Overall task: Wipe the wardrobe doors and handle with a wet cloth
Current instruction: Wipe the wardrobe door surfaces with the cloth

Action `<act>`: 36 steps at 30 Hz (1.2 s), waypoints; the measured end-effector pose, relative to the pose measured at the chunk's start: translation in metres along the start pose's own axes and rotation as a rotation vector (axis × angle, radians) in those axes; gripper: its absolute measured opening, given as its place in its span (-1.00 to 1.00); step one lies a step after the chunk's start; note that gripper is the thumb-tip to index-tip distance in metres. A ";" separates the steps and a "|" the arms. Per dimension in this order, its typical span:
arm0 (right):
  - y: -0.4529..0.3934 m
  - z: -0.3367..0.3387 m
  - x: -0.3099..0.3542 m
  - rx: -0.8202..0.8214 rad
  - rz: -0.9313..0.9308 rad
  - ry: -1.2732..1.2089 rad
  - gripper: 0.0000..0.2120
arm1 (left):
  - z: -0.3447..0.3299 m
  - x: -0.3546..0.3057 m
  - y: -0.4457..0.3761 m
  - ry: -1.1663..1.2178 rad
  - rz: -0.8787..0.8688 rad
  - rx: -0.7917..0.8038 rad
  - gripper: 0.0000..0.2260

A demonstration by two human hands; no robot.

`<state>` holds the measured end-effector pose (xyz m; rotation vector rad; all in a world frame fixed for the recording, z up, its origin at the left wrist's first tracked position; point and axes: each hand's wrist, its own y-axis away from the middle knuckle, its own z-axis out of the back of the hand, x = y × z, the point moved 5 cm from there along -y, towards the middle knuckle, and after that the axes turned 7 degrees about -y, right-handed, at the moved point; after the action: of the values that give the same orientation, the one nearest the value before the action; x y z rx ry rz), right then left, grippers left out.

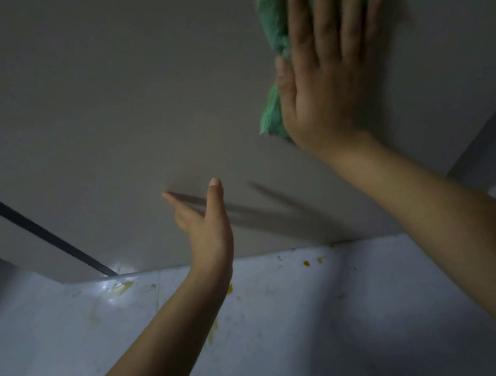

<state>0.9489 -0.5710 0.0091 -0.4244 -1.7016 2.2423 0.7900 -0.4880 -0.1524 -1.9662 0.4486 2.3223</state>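
1. Cloth (276, 19): a green, fluffy rag pinned flat against the wardrobe door (114, 82) by the right hand (323, 73). That hand lies open, palm to the cloth, fingers straight and spread; the rag shows only along the hand's thumb side, above and below the thumb.
2. The left hand (210, 226) stands lower on the same door, near its bottom edge, fingers straight and relaxed, holding nothing. Its fingertips look to be touching the panel, as if steadying it, though actual contact is hard to confirm.
3. Handling, as I judge it: the cloth is soft, light and limp, likely to bunch or slide under the palm, so broad flat pressure suits it better than a pinch.
4. The door is a smooth, matte grey-beige panel, stiff. A dark gap (37, 227) runs diagonally left of the left hand. No handle is in view.
5. Below the door lies a pale floor (317, 333) with yellowish stains (306, 263) near the door's foot. The light is dim.
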 end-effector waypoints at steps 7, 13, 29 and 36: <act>0.198 -0.050 0.015 0.972 0.261 -0.420 -0.67 | -0.001 0.003 0.001 -0.009 -0.027 -0.059 -0.30; 0.198 -0.047 -0.001 0.726 0.430 -0.292 -0.62 | -0.010 -0.002 0.012 -0.032 -0.001 -0.066 -0.32; 0.213 -0.024 -0.042 0.538 0.419 0.049 -0.53 | -0.047 0.003 0.014 0.102 0.090 -0.030 0.05; 0.070 0.004 -0.064 0.020 -0.174 0.048 -0.46 | -0.052 0.009 0.016 0.114 0.082 -0.008 0.04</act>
<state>1.0016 -0.6184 -0.0538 -0.3103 -1.6239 2.1069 0.8338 -0.5181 -0.1659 -2.1309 0.5382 2.2695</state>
